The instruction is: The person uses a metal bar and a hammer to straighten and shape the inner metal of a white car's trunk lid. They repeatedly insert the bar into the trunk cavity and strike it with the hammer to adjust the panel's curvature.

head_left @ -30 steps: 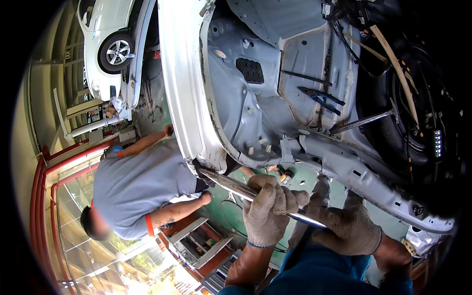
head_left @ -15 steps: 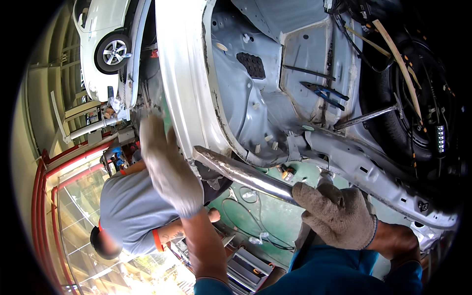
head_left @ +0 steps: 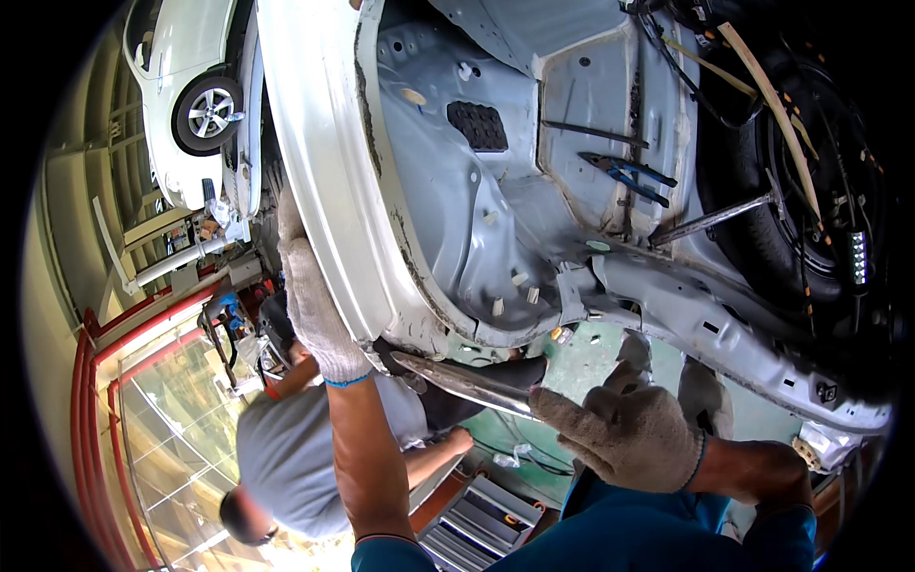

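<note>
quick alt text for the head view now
A gloved right hand holds a metal bar beside a stripped car body; the gloved left hand is at its white outer panel. A co-worker in grey is nearby.

Body shell (head_left: pixel 329 181): upper centre. Left hand (head_left: pixel 319 310): along its left edge. Bar (head_left: pixel 467 381): from beside the shell's lower corner, rightward to the right hand (head_left: pixel 629 431). Pliers (head_left: pixel 624 178): inside the shell, left of the tyre (head_left: pixel 753 195). Second car (head_left: pixel 186 76): far upper left. Co-worker (head_left: pixel 295 458): beyond the left forearm (head_left: pixel 367 467). Drawer unit (head_left: pixel 477 529): right of that forearm.
</note>
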`<state>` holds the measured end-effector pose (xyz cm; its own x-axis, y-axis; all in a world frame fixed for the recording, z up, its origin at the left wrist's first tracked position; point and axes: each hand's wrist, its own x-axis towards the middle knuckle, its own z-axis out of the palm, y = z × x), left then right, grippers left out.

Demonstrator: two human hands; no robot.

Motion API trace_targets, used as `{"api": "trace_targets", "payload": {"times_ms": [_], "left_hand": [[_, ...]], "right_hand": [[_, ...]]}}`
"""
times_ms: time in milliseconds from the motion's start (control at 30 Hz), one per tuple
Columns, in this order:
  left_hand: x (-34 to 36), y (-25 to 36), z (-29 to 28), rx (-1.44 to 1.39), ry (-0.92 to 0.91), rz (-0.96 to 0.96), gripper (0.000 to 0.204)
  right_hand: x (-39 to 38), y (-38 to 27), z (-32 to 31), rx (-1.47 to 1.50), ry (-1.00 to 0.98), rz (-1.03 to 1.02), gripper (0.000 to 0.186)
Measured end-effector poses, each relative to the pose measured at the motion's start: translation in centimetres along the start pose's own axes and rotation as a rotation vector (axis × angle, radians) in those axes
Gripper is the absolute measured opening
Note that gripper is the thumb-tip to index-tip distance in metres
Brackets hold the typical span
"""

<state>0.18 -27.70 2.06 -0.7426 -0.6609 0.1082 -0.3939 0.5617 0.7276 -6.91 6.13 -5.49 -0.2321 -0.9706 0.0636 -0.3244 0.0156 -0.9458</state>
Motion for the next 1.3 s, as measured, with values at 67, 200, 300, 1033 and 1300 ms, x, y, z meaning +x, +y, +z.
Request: {"api": "trace_targets", "payload": {"times_ms": [67,200,300,1033,1300], "left_hand": [[0.1,-0.3,-1.0,0.436,-0.004,0.130,0.047],[-1.7,-2.0,-1.1,0.019,0.217,-0.072,0.051],[-2.4,-3.3,-2.8,0.415,0.131,0.207,0.057],[-2.7,-6.2,-5.8,0.199,0.143,0.096,0.065],[-2.9,-6.1,-5.4,0.382,0.174,0.205,0.056]], "right_hand": [[-0.5,-0.6,-1.3,0.074,-0.095,0.074,0.075],[-1.2,-0.4,-0.9,0.197,0.111,0.094,0.075],[-0.8,-0.6,0.2,0.112,0.011,0.073,0.075],[-0.2,0.1,2.5,0.154,0.044,0.020,0.069],[0.3,0.0,3.0,0.191,0.112,0.015,0.071]]}}
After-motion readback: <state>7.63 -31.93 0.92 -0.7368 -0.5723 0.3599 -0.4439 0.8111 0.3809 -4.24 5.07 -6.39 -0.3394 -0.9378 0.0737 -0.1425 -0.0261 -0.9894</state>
